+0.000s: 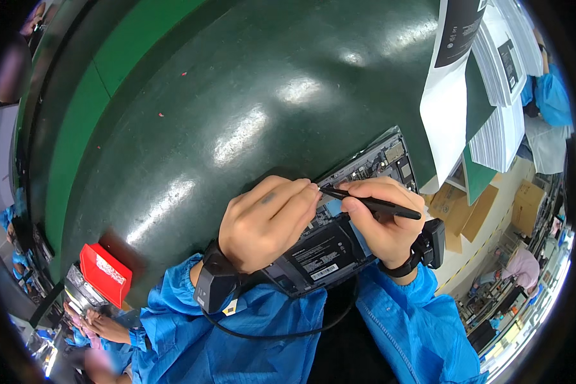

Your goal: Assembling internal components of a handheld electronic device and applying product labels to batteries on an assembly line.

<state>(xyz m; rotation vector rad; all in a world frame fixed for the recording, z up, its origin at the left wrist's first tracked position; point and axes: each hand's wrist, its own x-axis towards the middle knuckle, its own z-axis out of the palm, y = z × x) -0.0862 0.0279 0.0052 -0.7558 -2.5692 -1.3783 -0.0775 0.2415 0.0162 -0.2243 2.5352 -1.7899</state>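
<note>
Both forearms come from below, in loose blue sleeves, and bring the hands over the near side of the desk. The left hand has its back turned upward. Its fingers lie close together, bent, and reach toward the right; the thumb is hidden under them. A grey mark is on the back of this hand, near the fingers. The right hand is nearer to the desk's right edge. Its thumb and index finger make a pinch, like in writing, and the wrist leans inward. The fingertips of both hands are near to each other, but they do not touch. Each wrist wears a black strap.
</note>
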